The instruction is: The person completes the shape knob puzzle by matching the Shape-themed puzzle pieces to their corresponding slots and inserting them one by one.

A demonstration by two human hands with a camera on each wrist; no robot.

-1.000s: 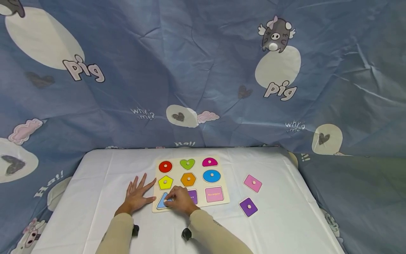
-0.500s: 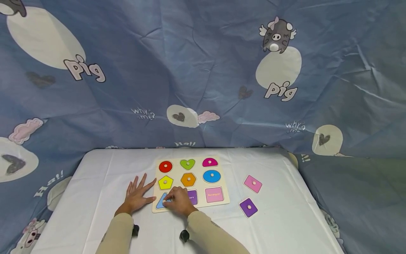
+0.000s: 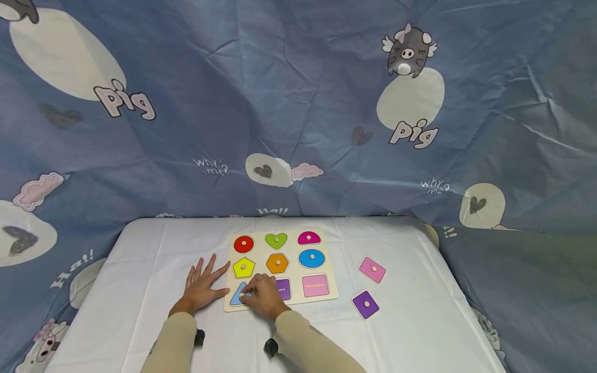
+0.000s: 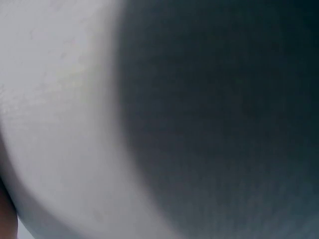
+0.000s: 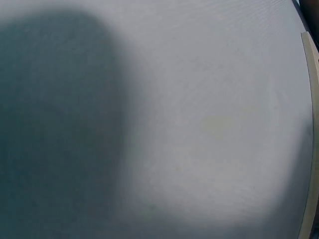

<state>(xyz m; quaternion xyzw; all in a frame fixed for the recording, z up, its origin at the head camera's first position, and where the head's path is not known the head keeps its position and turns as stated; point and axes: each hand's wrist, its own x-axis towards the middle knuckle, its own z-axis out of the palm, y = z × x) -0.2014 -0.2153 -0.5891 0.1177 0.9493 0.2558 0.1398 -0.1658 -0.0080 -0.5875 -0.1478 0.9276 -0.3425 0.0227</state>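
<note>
A wooden shape puzzle board (image 3: 296,303) lies on the table in the head view. My right hand (image 3: 265,296) pinches the knob of the blue triangle piece (image 3: 236,298), which sits at the board's near left corner. That hand partly covers the triangle and the purple square slot (image 3: 284,289). With fingers spread, my left hand (image 3: 200,287) rests at the board's left edge. To the right of the square slot is the pink rectangle slot (image 3: 315,285), bare of its piece. The left wrist view shows mostly cloth and shadow; the board's edge (image 5: 314,124) shows at the right wrist view's right border.
A pink rectangle piece (image 3: 378,271) and a purple square piece (image 3: 361,299) lie right of the board on the white tablecloth (image 3: 420,331). Several knobbed pieces, among them an orange hexagon (image 3: 272,267), fill the board's upper rows. A blue printed curtain (image 3: 298,129) hangs behind the table.
Between one second and half a second ago, the triangle shifted slightly left and settled lower in the board under my right hand. My left hand has stayed in place.
</note>
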